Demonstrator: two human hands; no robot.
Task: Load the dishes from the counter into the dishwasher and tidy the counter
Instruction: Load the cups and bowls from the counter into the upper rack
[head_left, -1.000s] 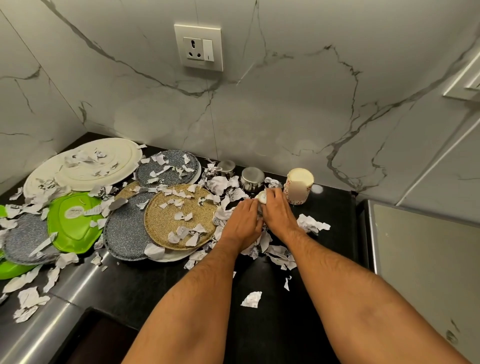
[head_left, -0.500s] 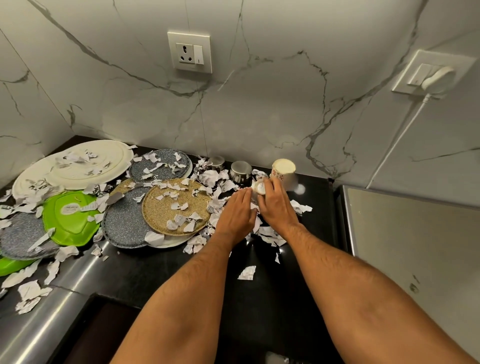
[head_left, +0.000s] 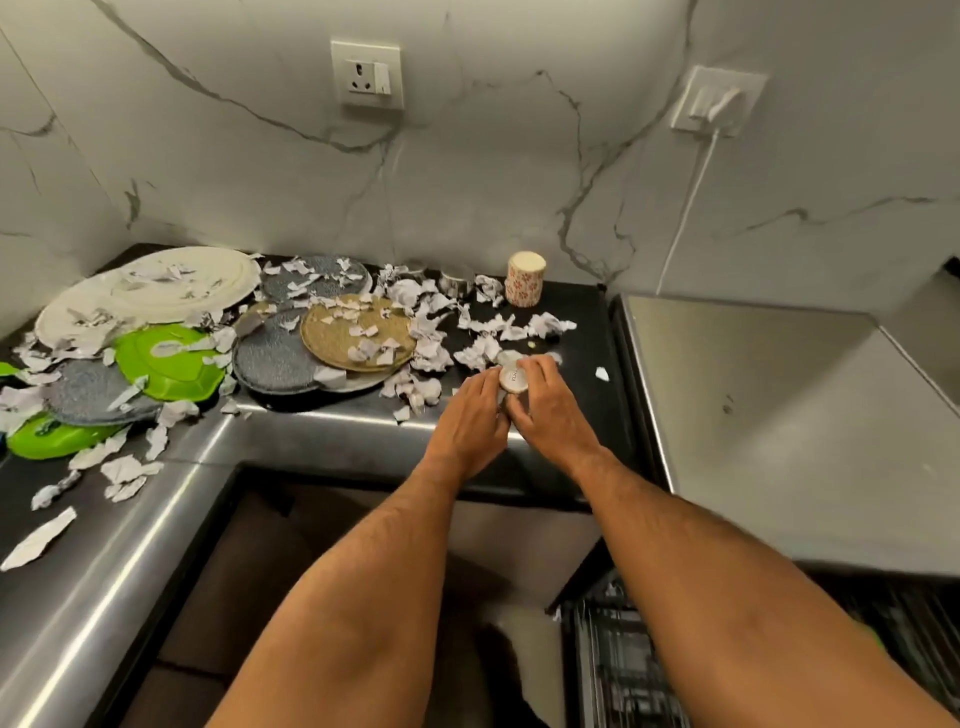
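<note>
**Both hands closed around a small cup at the counter's front edge**

Lowest in view, a wire rack shows at the bottom right, cut off by the frame edge and dark, so its contents cannot be made out. Above it, the left hand and right hand meet at the front edge of the black counter. Their fingers curl together round a small cup lying on its side, its round whitish end facing up; the hands hide its body, and the print on that end is too blurred to read.

Just past the hands lie torn paper scraps. To the left a tan plate, grey plates, green plates and a big white plate overlap, scraps covering parts of them. Further back, a flowered paper cup stands upright near the wall, well apart from the hands. Beside it a steel cup is half buried in scraps.
</note>
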